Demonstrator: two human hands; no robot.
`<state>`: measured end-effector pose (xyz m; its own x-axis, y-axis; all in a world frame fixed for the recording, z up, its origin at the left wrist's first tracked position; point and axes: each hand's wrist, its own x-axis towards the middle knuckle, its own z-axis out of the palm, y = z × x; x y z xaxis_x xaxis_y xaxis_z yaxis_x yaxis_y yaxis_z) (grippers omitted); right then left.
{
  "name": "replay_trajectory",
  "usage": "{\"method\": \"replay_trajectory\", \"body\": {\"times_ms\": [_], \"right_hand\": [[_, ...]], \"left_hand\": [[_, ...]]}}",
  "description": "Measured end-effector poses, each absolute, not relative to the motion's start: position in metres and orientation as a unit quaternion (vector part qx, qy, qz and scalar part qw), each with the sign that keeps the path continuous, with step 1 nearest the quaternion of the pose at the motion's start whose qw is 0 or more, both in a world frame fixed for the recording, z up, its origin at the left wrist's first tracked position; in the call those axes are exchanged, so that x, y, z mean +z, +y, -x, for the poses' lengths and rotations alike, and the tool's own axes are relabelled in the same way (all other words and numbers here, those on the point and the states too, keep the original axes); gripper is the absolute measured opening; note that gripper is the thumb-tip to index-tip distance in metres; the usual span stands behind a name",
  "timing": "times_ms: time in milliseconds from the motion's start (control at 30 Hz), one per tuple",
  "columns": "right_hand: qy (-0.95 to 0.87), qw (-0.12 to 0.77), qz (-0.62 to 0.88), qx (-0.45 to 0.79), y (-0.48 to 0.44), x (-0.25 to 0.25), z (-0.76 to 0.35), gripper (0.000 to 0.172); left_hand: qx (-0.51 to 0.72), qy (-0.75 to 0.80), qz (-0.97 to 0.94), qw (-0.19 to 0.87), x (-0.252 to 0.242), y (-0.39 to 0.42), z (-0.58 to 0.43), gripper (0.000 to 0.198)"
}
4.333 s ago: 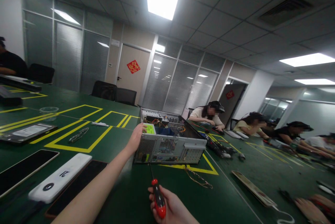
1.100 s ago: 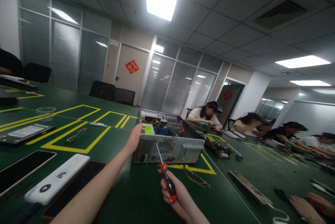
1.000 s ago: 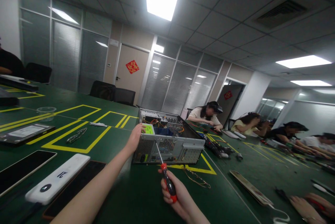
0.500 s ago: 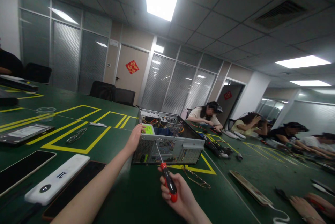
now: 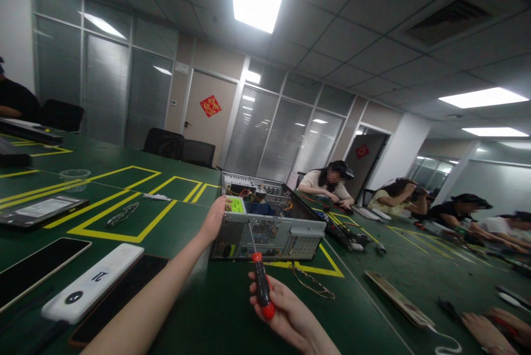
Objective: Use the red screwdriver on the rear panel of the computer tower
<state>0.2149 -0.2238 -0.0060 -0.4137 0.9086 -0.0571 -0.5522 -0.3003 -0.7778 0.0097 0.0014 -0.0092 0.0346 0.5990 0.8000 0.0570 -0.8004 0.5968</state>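
Note:
A grey metal computer case (image 5: pixel 305 228) lies on its side, open at the top, with wires and parts showing inside. My left hand (image 5: pixel 214 219) grips the near left corner, its fingers curled over the power supply (image 5: pixel 237 205) with a bright green label. Some of those fingertips are hidden. In my right hand (image 5: pixel 286 308) is a screwdriver (image 5: pixel 263 286) with a red and black handle, its fingers closed round the grip. The thin shaft points up at the perforated back panel, below the power supply's label. Whether the tip touches a screw cannot be made out.
Left on the green table are a hard drive (image 5: pixel 39 210), a white device (image 5: pixel 95 280), dark phones (image 5: pixel 39 269) and a clear cup (image 5: pixel 74 179). Glasses (image 5: pixel 313 283) lie by the case. Another phone (image 5: pixel 398 298) and a co-worker's hands (image 5: pixel 485 333) are right.
The screwdriver handle has turned in my right hand and its shaft leans more upright. My left hand stays on the power supply corner. The case has not moved.

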Motion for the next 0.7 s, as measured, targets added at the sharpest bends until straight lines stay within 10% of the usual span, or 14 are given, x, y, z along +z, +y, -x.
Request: {"method": "replay_trajectory", "body": {"times_ms": [700], "right_hand": [[-0.357, 0.463, 0.269, 0.765, -0.2252, -0.0144, -0.2172, 0.052]], "left_hand": [[0.649, 0.254, -0.686, 0.206, -0.01, 0.0025, -0.0113, 0.046]]}}
